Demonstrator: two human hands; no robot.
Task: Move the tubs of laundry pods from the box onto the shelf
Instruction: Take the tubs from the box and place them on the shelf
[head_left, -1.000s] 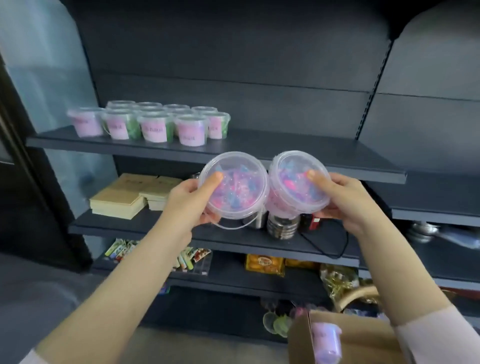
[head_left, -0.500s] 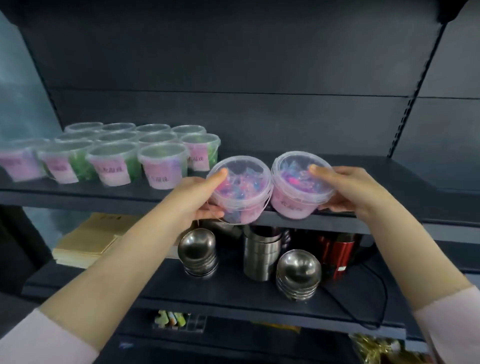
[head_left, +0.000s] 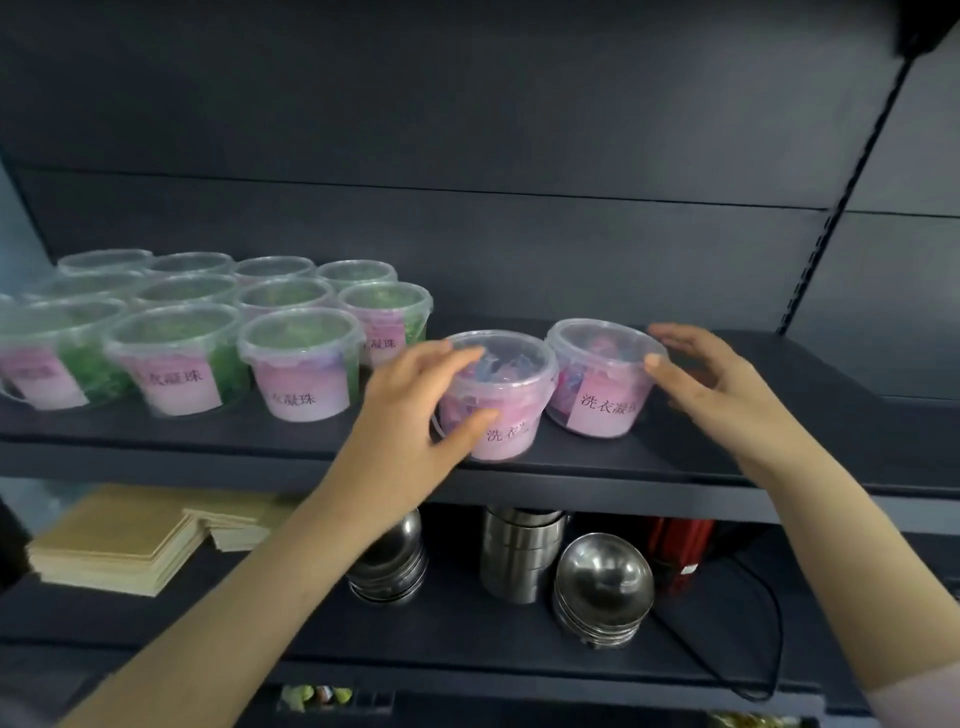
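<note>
Steadying a pair on the shelf (head_left: 208, 441), mid-frame.
Left hand (head_left: 410, 415) is pinching left tub (head_left: 511, 395); right hand (head_left: 727, 395), fingers spread, is touching right tub (head_left: 597, 384).

A dark grey metal shelf unit fills the view. Its upper shelf (head_left: 597, 491) runs across the middle. Above the shelf rise matte back panels (head_left: 467, 130), crossed by 1 seam; a slotted upright (head_left: 826, 244) climbs from its right part. Below the shelf, a 2nd shelf (head_left: 467, 639) carries tan pads (head_left: 114, 540), steel bowls (head_left: 602, 587) and a black cable (head_left: 779, 623). Left of the shelf, a strip of pale wall (head_left: 15, 234) shows.
</note>
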